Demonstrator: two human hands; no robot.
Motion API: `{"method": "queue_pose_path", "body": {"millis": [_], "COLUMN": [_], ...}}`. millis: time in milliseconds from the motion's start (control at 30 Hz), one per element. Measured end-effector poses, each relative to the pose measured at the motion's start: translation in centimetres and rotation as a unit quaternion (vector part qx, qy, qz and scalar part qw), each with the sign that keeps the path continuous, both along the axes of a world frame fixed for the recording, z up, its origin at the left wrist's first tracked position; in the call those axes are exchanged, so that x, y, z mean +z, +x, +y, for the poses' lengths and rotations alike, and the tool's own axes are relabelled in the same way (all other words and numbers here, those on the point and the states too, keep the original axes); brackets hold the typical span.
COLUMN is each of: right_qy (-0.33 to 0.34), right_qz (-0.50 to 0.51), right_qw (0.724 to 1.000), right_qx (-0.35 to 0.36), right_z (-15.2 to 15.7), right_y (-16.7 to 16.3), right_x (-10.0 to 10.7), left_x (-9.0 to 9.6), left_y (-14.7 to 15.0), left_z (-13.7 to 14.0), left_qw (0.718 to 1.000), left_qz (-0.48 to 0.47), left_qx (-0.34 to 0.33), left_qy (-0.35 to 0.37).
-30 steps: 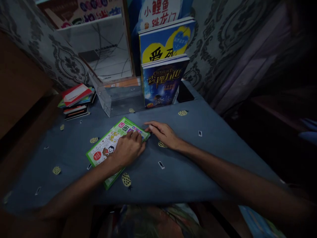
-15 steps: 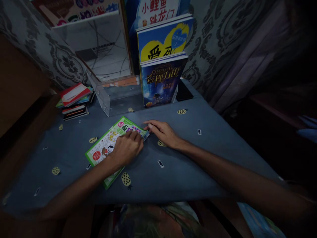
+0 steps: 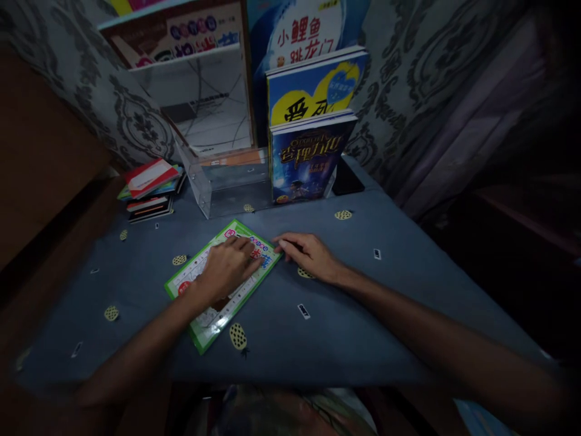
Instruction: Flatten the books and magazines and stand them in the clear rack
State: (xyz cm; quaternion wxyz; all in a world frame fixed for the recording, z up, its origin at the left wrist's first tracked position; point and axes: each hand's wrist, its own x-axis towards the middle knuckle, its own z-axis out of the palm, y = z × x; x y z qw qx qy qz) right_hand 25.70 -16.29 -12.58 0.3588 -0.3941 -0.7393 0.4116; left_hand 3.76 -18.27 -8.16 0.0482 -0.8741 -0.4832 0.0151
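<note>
My left hand [image 3: 229,263], fingers loose, clamped on nothing, has slid leftward over the glossy green-bordered rectangular book [image 3: 241,294], baring its title's end; the book lies closed on the blue-grey printed cloth [image 3: 354,327]. My right hand [image 3: 313,257] stays at its corner; pinching or not, too dim to tell.

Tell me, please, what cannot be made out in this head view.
All in the head view:
The middle of the green-edged book: covered by the left hand.
Contact between the right hand and that book's corner: too dim to tell.
The lower cover of the yellow-and-blue book: behind the dark blue book.
The top of the rearmost blue book: cut off by the upper edge.
Small print on the white cover: too blurred.
</note>
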Motion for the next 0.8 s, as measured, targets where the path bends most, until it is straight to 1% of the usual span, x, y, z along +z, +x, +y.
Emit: {"method": "queue_pose_path", "body": {"millis": [133,233,300,433,533,600,633,700,767,800], "right_qy": [-0.020,-0.031,-0.027,-0.008,0.030,0.053,0.057,0.054,0.033,0.015], "right_qz": [0.001,0.004,0.008,0.005,-0.014,-0.032,-0.041,-0.054,-0.047,-0.033], "right_qw": [1.000,1.000,1.000,1.000,0.999,0.998,0.997,0.997,0.998,0.999], "right_qx": [-0.002,-0.003,-0.006,0.007,0.018,0.009,0.001,-0.015,-0.017,-0.016], "right_z": [0.1,0.2,0.4,0.8,1.2,1.3,1.3,1.4,1.6,1.6], "right_y": [0.0,-0.1,-0.2,-0.3,-0.3,-0.3,-0.2,-0.1,0.1,0.1], "right_x": [0.0,-0.1,-0.4,-1.4,-2.1,-2.3,-2.2,-2.1,-2.0,-2.0], "left_x": [0.8,0.9,0.6,-0.1,-0.3,-0.2,0.0,0.3,1.0,1.4], "left_y": [-2.8,-4.3,-5.0,-5.9,-6.3,-6.4,-6.4,-6.3,-6.0,-5.9], "left_z": [2.0,3.0,3.4,4.2,4.8,5.0,5.0,4.8,4.7,4.6], "left_qw": [0.993,0.984,0.983,0.978,0.963,0.943,0.927,0.882,0.835,0.821], "left_qz": [0.004,0.010,-0.010,-0.090,-0.153,-0.222,-0.265,-0.360,-0.434,-0.456], "left_qx": [0.117,0.172,0.180,0.179,0.198,0.194,0.188,0.174,0.163,0.155], "left_qy": [-0.025,-0.039,-0.041,-0.050,-0.098,-0.156,-0.189,-0.250,-0.295,-0.307]}}
